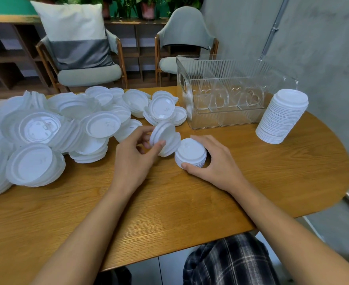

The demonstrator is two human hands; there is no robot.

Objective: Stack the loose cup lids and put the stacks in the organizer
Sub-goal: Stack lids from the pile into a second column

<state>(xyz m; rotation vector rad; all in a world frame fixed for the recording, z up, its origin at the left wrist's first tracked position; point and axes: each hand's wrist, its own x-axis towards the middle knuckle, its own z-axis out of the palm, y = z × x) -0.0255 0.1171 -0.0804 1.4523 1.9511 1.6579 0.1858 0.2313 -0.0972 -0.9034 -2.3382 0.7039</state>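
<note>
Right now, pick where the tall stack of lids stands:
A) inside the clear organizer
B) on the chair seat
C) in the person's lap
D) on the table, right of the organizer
D: the tall stack stands on the table just right of the organizer, outside its walls. The left hand holds tilted lids, and the right hand grips only a short stack.

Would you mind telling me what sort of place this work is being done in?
Probably a café or lounge seating area: cushioned wooden armchairs stand by the wooden table, potted plants top the low shelf unit behind, and disposable cup lids are heaped in bulk.
</note>
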